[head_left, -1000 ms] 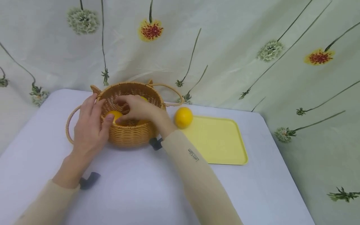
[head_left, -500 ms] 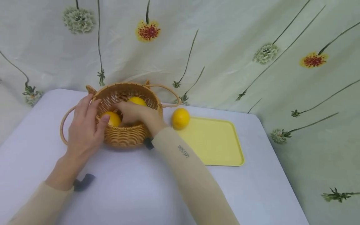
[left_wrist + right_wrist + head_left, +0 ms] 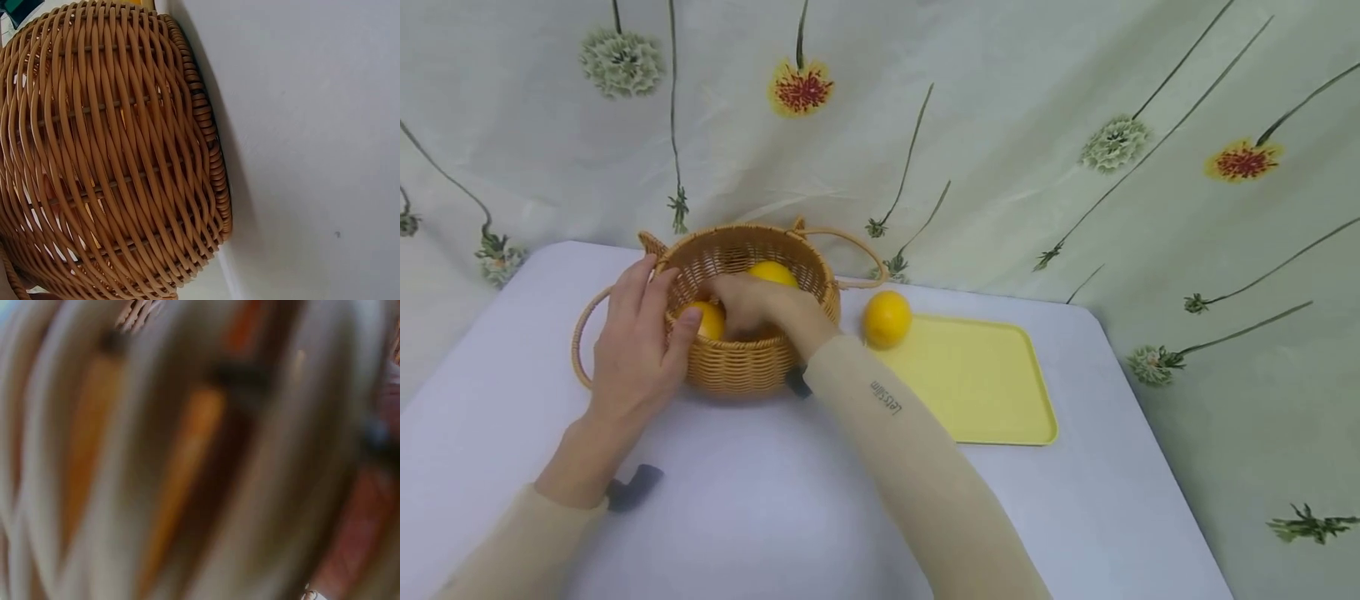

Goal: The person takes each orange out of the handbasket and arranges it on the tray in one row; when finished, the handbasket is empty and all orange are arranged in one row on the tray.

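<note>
A woven wicker basket [image 3: 745, 367] with ear-like points on its rim stands at the back left of the table; its weave fills much of the left wrist view. My left hand [image 3: 636, 337] grips its left rim, thumb at the front edge beside an orange [image 3: 709, 320]. My right hand [image 3: 748, 304] reaches down inside, fingertips hidden behind that orange and the front wall; I cannot tell what they hold. Behind the right hand lies a yellow round fruit [image 3: 773, 272]. The right wrist view shows blurred wicker strands [image 3: 137, 450] up close, with orange colour between them.
A pale yellow tray [image 3: 977, 383] lies right of the basket, partly behind the right sleeve. Another orange [image 3: 887, 319] sits at its upper left corner. Two loop handles stick out from the basket's sides. A floral cloth [image 3: 1000, 125] hangs behind the white table [image 3: 737, 500].
My right hand has gone lower into the basket, fingers curling down out of sight, and the yellow fruit behind it shows more. The left hand has stayed at the rim.
</note>
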`<state>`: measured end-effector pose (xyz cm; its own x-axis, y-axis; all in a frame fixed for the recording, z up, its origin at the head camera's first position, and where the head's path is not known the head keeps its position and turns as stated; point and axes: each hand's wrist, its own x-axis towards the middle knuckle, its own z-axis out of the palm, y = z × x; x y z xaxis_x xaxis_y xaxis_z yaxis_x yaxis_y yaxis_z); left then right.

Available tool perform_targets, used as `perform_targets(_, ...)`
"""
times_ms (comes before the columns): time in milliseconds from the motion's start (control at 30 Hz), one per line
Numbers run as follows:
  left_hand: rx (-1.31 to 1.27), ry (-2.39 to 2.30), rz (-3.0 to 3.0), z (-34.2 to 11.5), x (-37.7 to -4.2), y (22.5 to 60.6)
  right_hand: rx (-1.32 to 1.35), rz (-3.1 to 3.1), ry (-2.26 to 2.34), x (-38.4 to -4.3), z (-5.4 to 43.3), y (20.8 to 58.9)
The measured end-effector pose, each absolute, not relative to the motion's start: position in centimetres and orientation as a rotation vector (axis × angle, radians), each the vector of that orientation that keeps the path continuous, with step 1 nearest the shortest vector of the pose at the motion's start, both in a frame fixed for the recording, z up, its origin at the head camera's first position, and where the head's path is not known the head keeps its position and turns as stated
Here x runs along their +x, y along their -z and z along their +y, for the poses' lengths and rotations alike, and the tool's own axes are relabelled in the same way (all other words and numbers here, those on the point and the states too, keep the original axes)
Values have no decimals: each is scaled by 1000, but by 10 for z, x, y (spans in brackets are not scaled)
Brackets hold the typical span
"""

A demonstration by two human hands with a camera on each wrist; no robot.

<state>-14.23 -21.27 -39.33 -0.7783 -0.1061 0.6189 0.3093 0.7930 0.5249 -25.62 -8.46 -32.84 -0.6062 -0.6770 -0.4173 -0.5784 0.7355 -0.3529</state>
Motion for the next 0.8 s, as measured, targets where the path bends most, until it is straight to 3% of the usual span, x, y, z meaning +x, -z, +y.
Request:
perform_targets(400, -142, 834, -2317, -210, -142, 391, -1129, 2427, 201, -255, -95, 330)
perform_targets(800, -138, 813, -2352, -209, -143, 393, -1063, 2573, 179, -256, -77, 329)
